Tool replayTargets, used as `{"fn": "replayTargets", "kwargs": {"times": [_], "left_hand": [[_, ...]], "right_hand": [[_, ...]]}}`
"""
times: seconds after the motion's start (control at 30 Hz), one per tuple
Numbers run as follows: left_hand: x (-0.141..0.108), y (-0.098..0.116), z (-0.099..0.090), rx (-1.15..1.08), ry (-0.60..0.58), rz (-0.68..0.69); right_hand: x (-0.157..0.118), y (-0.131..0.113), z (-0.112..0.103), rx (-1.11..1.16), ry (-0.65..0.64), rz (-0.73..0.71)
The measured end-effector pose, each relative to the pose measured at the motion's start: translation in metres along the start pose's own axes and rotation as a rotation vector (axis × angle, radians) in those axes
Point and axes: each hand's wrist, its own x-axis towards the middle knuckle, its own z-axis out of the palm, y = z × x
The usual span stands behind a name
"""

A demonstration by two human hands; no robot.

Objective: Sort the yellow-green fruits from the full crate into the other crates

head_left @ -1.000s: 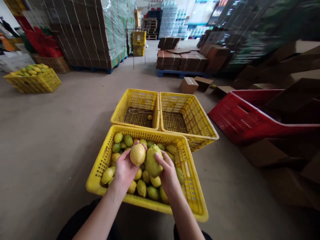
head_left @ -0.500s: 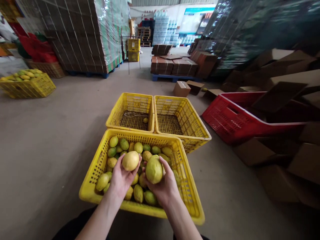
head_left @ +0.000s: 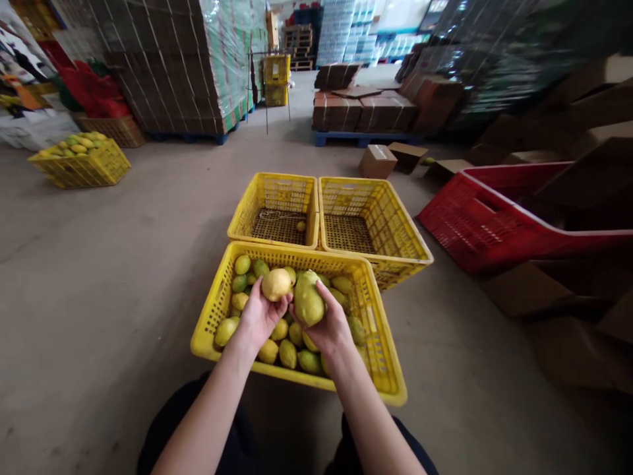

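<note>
My left hand [head_left: 260, 318] is wrapped round a pale yellow lemon [head_left: 276, 284], its fingertips along the fruit's underside. Beside it, my right hand [head_left: 329, 324] grips a larger, bumpy yellow-green lemon [head_left: 310, 301] from the right and below. Both hands are above a yellow crate [head_left: 205, 316] that holds several green and yellow lemons. The two held fruits are close to each other. Part of the crate's contents is hidden under my hands and forearms.
Two yellow crates touch the far side of the near one: the left crate [head_left: 239, 210] holds a small fruit and string, beside the right crate [head_left: 403, 260]. A red crate [head_left: 475, 224] and cardboard boxes lie right. Another fruit-filled crate [head_left: 99, 168] stands far left.
The view has tilted down and shifted left, so the crates appear higher and further right. The larger lemon has turned, showing its length more upright. Both hands keep their fruit.
</note>
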Motion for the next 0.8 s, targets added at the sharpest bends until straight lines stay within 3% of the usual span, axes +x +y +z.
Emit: {"fn": "replayTargets", "kwargs": {"times": [0.2, 0.33, 0.47, 0.6, 0.8], "left_hand": [[-0.014, 0.005, -0.007, 0.259, -0.213, 0.278], [-0.015, -0.001, -0.013, 0.461, -0.189, 0.471], [-0.011, -0.005, -0.018, 0.569, -0.217, 0.556], [-0.015, -0.004, -0.018, 0.586, -0.243, 0.57], [-0.022, -0.006, -0.012, 0.441, -0.223, 0.43]], "right_hand": [[-0.008, -0.01, -0.004, -0.094, 0.003, -0.157], [-0.007, -0.008, -0.007, -0.218, 0.048, -0.379], [-0.005, -0.001, -0.004, -0.382, 0.088, -0.479], [-0.007, 0.001, -0.003, -0.383, 0.046, -0.468], [-0.017, 0.001, 0.001, -0.353, -0.014, -0.409]]}}
